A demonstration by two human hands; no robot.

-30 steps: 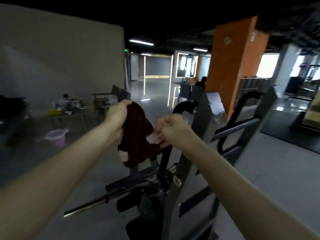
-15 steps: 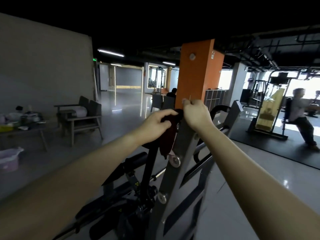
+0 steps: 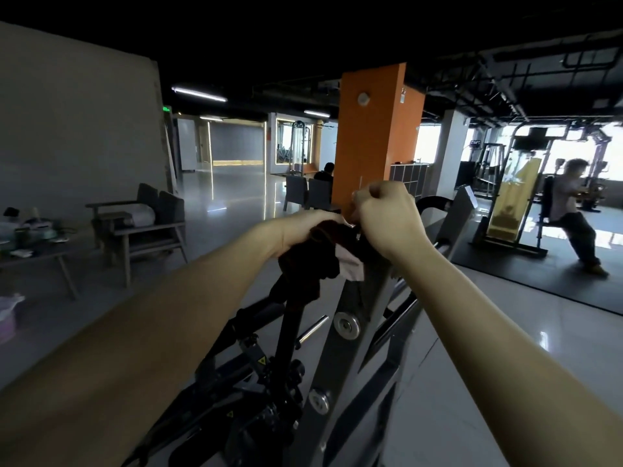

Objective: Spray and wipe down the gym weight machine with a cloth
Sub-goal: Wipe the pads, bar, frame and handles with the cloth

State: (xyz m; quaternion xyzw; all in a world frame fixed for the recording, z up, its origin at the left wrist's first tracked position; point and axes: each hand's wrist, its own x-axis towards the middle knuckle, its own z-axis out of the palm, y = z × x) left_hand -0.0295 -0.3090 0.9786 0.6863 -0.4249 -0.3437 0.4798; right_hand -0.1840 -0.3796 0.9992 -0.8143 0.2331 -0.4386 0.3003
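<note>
A dark red cloth (image 3: 315, 256) with a pale tag hangs at the top of the grey weight machine frame (image 3: 350, 338). My left hand (image 3: 303, 227) grips the cloth from the left, fingers wrapped over its upper fold. My right hand (image 3: 387, 217) is curled into a fist and pinches the cloth's upper edge just right of the left hand. Both hands are close together above the slanted grey upright. No spray bottle is in view.
An orange pillar (image 3: 371, 136) stands right behind the hands. A wooden armchair (image 3: 145, 227) and a cluttered low table (image 3: 33, 241) are at the left. A person (image 3: 573, 210) exercises on a machine at the far right. Black machine parts (image 3: 256, 382) sit below.
The view has swung right and slightly up. Both hands have come closer together on the cloth over the top of the frame, with the cloth more bunched under the left hand.
</note>
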